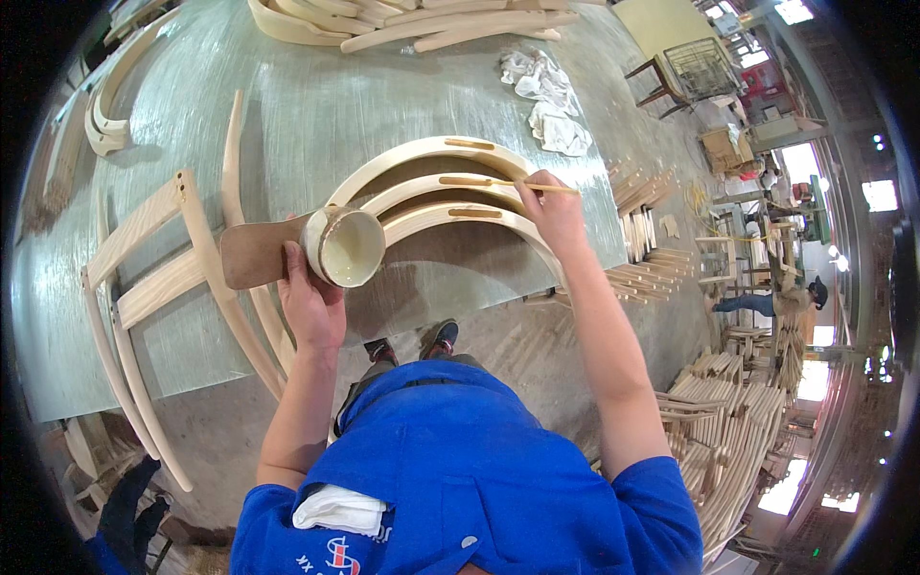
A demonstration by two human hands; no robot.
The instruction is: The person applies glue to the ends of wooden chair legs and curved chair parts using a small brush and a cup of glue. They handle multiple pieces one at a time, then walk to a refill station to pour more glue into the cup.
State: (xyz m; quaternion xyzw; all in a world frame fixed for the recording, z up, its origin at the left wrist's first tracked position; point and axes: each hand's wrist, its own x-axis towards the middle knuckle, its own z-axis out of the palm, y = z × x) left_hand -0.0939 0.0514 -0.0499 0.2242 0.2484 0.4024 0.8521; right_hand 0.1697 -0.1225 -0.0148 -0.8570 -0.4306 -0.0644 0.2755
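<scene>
The big grey-green table [307, 115] holds three curved wooden pieces [431, 192] near its front edge. Left of them lies a wooden chair frame [172, 278]. Behind them lie white rags [546, 96].

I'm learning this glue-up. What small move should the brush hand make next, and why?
Probably draw the brush along the slot in the middle curved rail. The right hand already has its tip at that slot, while the left hand holds the glue cup close by.

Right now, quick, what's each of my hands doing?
Left hand: closed around a cup of pale glue.
Right hand: closed on a thin wooden stick, its tip at the slot of a curved wooden piece.
</scene>
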